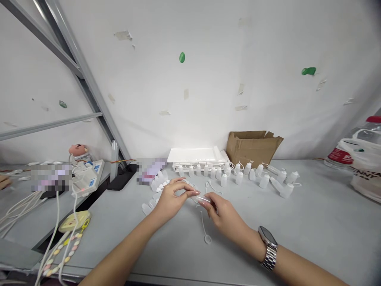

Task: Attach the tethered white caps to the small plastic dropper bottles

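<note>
My left hand (172, 198) and my right hand (222, 211) meet above the middle of the table. Between them lies a small translucent plastic bottle (203, 199), tilted sideways. The fingers of my right hand grip its body, while my left thumb and fingertips pinch at its other end; what exactly they hold there is too small to tell. A loose white strap with a ring (207, 239) rests in front of the hands. More straps (212, 186) lie just behind them. Uncapped translucent bottles (156, 183) are heaped beyond my left hand, partly hidden by it.
Several capped white bottles (224, 180) stand behind the hands and to the right, a few lying down. At the wall are a stack of white boards (193, 155) and a cardboard box (253, 147). Cables and a power strip (89, 180) lie left; a bag (367, 171) stands right.
</note>
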A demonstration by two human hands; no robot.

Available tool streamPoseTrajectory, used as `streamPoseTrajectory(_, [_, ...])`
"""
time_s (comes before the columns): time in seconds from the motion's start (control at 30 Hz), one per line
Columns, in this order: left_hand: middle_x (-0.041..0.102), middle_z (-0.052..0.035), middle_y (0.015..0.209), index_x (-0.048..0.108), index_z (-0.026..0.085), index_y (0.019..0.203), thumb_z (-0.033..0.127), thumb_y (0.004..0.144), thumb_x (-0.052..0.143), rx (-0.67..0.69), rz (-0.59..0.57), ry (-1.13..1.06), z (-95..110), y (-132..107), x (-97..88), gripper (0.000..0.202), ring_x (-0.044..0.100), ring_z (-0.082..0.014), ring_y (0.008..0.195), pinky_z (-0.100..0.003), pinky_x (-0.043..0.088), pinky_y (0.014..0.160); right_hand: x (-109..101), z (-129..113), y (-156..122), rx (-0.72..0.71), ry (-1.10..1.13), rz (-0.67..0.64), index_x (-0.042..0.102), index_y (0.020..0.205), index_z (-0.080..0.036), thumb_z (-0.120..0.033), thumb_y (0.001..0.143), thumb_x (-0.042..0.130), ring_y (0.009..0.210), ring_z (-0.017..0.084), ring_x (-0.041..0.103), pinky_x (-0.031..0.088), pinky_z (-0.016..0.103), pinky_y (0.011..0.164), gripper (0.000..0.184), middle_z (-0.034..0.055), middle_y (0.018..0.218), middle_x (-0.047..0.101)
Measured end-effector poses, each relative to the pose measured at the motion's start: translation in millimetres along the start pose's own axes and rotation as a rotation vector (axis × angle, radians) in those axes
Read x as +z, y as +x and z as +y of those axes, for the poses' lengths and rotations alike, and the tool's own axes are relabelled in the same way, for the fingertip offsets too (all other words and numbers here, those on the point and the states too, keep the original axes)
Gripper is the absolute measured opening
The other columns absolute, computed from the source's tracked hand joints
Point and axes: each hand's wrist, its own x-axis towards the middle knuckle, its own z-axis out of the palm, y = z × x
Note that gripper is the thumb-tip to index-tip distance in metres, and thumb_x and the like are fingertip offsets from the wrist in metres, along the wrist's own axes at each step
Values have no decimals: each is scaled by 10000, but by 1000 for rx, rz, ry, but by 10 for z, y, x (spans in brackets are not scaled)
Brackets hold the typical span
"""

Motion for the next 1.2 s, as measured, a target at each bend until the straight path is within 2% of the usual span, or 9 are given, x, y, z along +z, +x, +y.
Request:
streamPoseTrajectory(0.2, [678, -21, 701, 653, 232, 643, 334, 737, 570, 31, 9, -7, 62, -1, -4, 162, 556, -207, 925, -330, 357, 884, 32, 20, -27, -68, -102, 17, 486, 916, -167, -293, 872, 414, 656, 168, 521, 379, 267, 591, 152, 43, 722, 573])
streamPoseTrajectory(0.27, [677, -28, 690, 648, 220, 634, 349, 726, 583, 38, 10, -38, 81, -1, -7, 171, 572, -207, 902, -316, 384, 848, 25, 12, -29, -62, -95, 11, 483, 909, -171, -292, 870, 418, 656, 165, 522, 384, 266, 593, 143, 40, 725, 573])
streamPoseTrajectory(0.4, [685, -26, 733, 640, 198, 706, 325, 685, 638, -7, 8, -244, 90, 13, -26, 128, 625, -186, 783, -293, 444, 762, -3, -13, -25, -15, -68, 32, 478, 868, -179, -323, 862, 426, 644, 157, 514, 385, 266, 589, 153, 32, 725, 568])
streamPoseTrajectory(0.53, [702, -27, 737, 639, 196, 881, 290, 663, 672, -68, 60, -459, 65, 50, -73, 240, 644, -189, 805, -298, 445, 798, -32, -32, -1, 39, -15, 41, 473, 788, -187, -371, 844, 444, 591, 139, 479, 359, 257, 552, 194, 4, 666, 534])
streamPoseTrajectory(0.67, [704, -41, 723, 665, 161, 809, 293, 673, 667, -127, 155, -631, 3, 96, -108, 189, 642, -181, 798, -303, 443, 823, -61, -47, 43, 135, 199, -15, 467, 735, -189, -426, 814, 479, 552, 119, 448, 347, 245, 529, 250, -25, 600, 495])
streamPoseTrajectory(0.77, [703, -41, 718, 675, 145, 771, 268, 665, 681, -228, 127, -795, -47, 123, -104, 162, 640, -162, 793, -291, 437, 850, -74, -57, 66, 191, 445, -93, 465, 727, -185, -474, 789, 499, 520, 105, 445, 363, 238, 519, 297, -37, 569, 486])
streamPoseTrajectory(0.87, [706, -47, 749, 679, 138, 784, 212, 652, 694, -346, 87, -943, -73, 133, -82, 152, 643, -145, 772, -269, 449, 838, -77, -61, 69, 196, 569, -96, 476, 730, -178, -494, 776, 508, 503, 97, 444, 377, 236, 517, 321, -36, 561, 491])
streamPoseTrajectory(0.97, [704, -51, 783, 680, 136, 806, 164, 670, 673, -402, 70, -1026, -68, 127, -62, 139, 644, -133, 777, -246, 455, 825, -76, -60, 58, 177, 551, -57, 487, 732, -179, -493, 779, 506, 506, 96, 448, 377, 233, 513, 319, -37, 567, 491])
streamPoseTrajectory(1.2, [700, -45, 791, 675, 134, 870, 161, 709, 640, -358, 49, -1044, -69, 129, -58, 167, 641, -131, 798, -223, 460, 808, -78, -72, 31, 123, 342, 37, 517, 738, -186, -447, 805, 491, 562, 112, 467, 382, 241, 551, 271, -26, 603, 508])
